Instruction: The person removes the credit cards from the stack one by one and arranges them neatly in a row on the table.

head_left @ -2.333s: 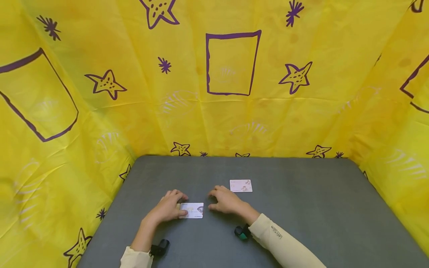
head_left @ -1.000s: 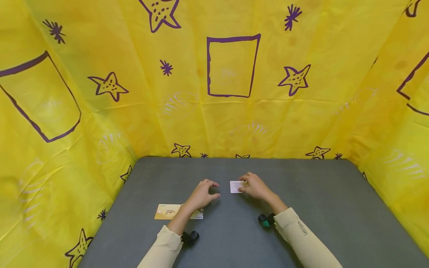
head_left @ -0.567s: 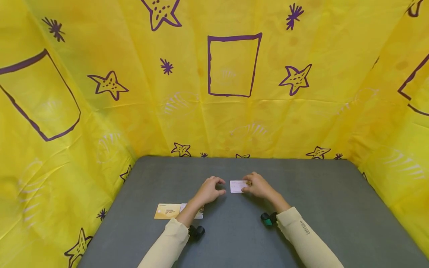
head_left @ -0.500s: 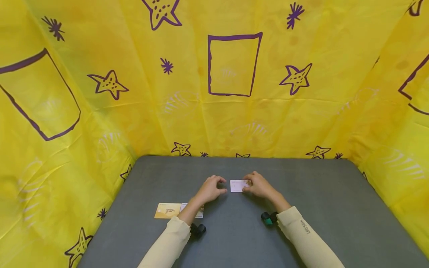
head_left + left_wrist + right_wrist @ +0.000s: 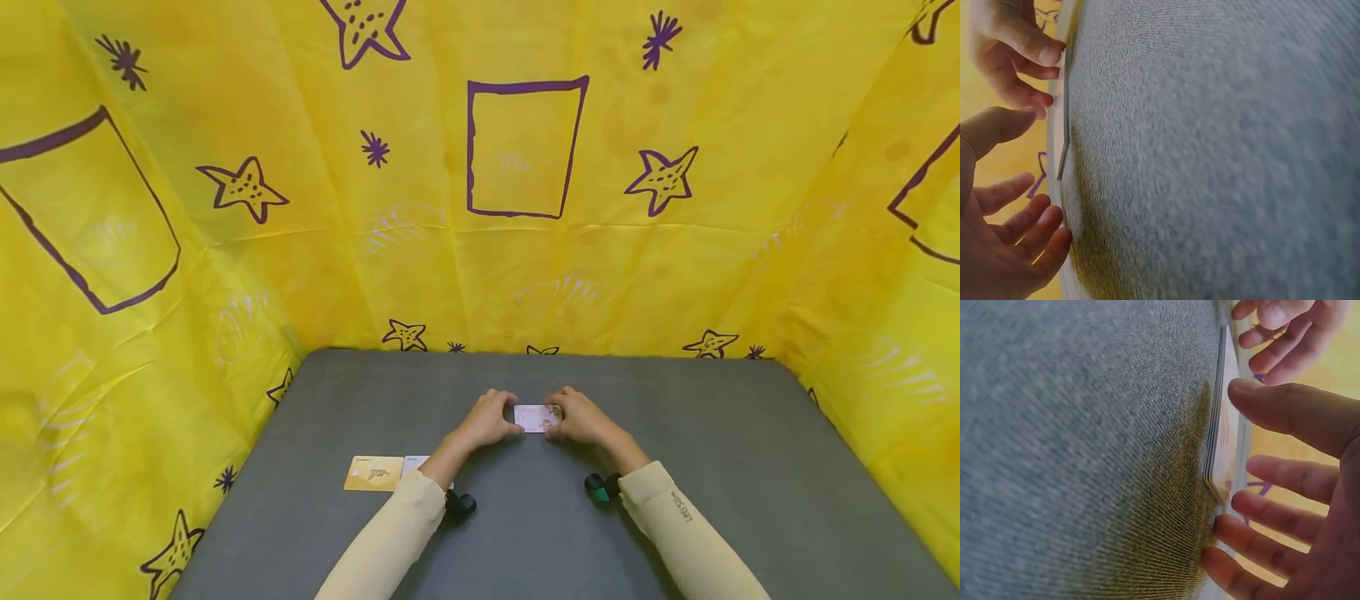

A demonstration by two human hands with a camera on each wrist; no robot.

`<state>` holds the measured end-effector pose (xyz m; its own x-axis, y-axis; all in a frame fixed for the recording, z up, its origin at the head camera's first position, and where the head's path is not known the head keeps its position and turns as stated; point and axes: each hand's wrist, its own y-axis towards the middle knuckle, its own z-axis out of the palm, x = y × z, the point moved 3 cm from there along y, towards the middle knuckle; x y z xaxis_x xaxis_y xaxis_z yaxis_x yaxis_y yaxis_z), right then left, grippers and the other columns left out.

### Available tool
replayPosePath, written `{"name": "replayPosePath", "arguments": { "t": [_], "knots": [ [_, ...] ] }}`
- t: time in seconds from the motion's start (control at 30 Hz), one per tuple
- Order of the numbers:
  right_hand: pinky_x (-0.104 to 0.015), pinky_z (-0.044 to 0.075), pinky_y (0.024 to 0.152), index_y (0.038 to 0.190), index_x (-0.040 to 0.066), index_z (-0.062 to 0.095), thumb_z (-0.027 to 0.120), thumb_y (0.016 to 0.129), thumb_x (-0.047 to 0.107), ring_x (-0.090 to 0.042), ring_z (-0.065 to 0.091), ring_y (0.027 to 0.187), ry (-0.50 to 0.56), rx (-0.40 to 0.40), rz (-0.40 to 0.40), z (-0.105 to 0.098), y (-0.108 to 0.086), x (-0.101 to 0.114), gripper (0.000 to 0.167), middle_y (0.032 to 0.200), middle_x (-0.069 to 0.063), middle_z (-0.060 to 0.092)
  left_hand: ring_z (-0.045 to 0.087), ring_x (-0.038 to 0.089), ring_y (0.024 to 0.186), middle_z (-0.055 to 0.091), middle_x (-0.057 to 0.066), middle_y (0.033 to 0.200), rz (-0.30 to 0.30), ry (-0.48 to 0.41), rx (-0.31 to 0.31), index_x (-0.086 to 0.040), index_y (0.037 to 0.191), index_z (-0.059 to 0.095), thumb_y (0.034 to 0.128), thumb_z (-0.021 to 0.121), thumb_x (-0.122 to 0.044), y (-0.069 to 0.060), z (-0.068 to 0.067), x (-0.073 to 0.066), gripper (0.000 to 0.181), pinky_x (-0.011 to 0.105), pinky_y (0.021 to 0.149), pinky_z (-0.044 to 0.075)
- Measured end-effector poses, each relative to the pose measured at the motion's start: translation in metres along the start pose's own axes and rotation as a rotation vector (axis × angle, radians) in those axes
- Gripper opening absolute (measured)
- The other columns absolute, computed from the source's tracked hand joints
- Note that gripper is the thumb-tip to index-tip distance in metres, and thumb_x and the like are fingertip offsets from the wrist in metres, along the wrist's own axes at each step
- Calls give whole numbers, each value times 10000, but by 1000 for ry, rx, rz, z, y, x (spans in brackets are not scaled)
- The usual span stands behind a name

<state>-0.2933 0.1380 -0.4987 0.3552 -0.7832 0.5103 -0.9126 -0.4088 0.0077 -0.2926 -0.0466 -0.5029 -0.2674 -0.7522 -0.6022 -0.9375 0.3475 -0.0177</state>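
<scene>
A pale card with pinkish print (image 5: 534,418) lies on the grey tabletop. In the right wrist view, layered edges show beneath this top card (image 5: 1225,437), like a small stack. My left hand (image 5: 487,419) is at its left end, thumb and forefinger at the near and far corners. At the right end my right hand (image 5: 581,418) pinches it across its width, the thumb on the near side. The left wrist view shows the stack edge-on, flat on the table. The exact fingertip contact of the left hand is hard to make out.
To the left lie a gold-yellow card (image 5: 373,473) and, beside it, a white card (image 5: 414,464) partly covered by my left forearm. Yellow cloth (image 5: 525,275) with purple starfish drawings rises behind and at both sides of the grey table (image 5: 675,417).
My left hand has let go of the white card by the gold one and moved right and away to the stack. My right hand has moved right onto the stack's right end.
</scene>
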Motion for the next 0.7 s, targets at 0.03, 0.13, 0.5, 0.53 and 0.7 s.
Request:
{"name": "replayPosePath", "arguments": {
  "t": [0.03,0.13,0.5,0.53,0.7],
  "knots": [
    [-374,445,778,1157,-11,666,837,721,154,-214,523,848,-8,6,-3,0,1,0,497,1059,-149,605,543,329,1101,588,170,1182,0,6,6,-14,1238,613,767,810,-231,1,1,0,555,452,966,438],
    [-374,446,773,1160,-6,665,844,710,153,-208,517,840,-24,18,2,0,2,0,511,1044,-146,603,537,320,1092,586,174,1182,0,17,23,-9,1254,607,753,820,-232,3,3,-1,589,446,958,439],
    [-385,460,784,1167,-15,662,812,688,89,-234,528,881,-63,48,-12,0,4,-3,512,1051,-152,578,482,302,1144,535,156,1232,-25,192,83,-33,1344,532,735,848,-290,6,14,-2,733,435,986,423],
    [-387,462,790,1164,-16,663,811,685,90,-237,533,887,-67,49,-15,0,5,-4,513,1051,-153,578,481,301,1144,534,153,1229,-26,191,82,-39,1340,539,739,845,-292,6,14,-2,721,438,983,423],
    [-381,460,794,1151,-14,670,806,683,109,-244,535,901,-87,50,-30,0,8,-5,503,1042,-145,573,477,293,1125,532,135,1205,-37,172,73,-70,1325,570,756,830,-286,9,12,-1,661,442,955,422]
  ]
}}
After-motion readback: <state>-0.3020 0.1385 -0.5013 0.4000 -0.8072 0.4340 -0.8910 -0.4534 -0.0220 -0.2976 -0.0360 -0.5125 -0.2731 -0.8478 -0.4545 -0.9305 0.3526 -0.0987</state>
